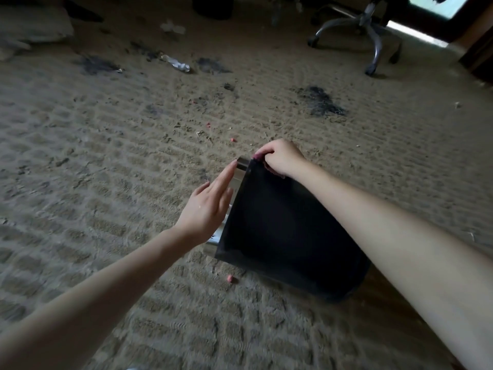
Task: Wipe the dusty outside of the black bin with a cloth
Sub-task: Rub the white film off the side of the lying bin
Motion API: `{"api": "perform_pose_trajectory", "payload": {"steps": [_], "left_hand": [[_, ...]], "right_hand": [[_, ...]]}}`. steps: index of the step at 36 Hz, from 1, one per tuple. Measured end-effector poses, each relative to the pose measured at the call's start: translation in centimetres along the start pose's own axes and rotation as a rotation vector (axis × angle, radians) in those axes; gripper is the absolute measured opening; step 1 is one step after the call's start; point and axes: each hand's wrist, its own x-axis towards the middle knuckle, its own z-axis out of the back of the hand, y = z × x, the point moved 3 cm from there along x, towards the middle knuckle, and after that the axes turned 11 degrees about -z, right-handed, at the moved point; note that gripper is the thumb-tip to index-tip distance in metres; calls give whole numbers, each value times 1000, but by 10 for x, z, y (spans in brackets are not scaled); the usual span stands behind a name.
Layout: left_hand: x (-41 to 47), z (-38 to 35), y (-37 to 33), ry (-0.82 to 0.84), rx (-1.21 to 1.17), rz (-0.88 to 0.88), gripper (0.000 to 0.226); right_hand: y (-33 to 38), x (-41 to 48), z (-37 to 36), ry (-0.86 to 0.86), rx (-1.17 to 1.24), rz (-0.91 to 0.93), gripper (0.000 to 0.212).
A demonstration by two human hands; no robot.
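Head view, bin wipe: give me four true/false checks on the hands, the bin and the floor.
1. The right hand grips the far top edge of the black bin. True.
2. The left hand is balled round a cloth. False: its fingers are straight, laid along the bin's shiny left side, and no cloth shows in it.
3. The bin sits on bare tiles. False: it sits on a beige carpet with dark stains and scattered litter.
4. A wheeled chair base stands on the floor at the upper right, apart from the bin. True.
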Motion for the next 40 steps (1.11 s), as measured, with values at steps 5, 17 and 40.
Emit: {"api": "perform_pose_trajectory", "payload": {"steps": [5, 17, 40], "left_hand": [[3, 3, -2, 54, -50, 41, 53], [8, 7, -7, 68, -252, 233, 48], [12, 2, -8, 8, -375, 202, 55]], "right_hand": [[15, -23, -14, -192, -153, 165, 35], [-3, -110, -48, -551, -198, 683, 37], [-22, -145, -89, -602, -542, 1086, 29]]}}
